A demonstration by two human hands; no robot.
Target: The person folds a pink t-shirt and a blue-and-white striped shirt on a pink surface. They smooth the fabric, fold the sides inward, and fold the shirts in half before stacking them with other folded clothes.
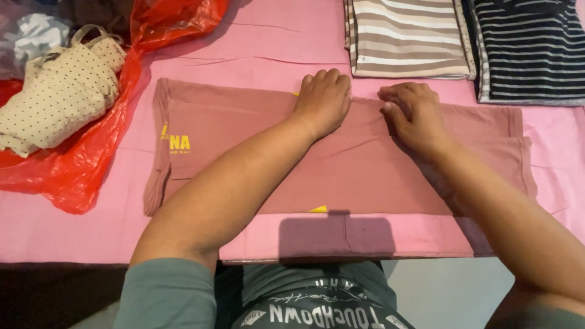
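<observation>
Mauve shirt laid long axis left-right on pink counter; left hand and right hand pressed flat, fingers together, on far edge, nothing gripped.

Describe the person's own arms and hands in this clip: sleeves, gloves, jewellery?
Both arms are bare from above the elbow down. The left arm shows a short grey-green sleeve at the upper arm; the right sleeve is out of frame. The left hand and right hand are bare: no gloves, and no rings, watch or bracelets visible.
</observation>
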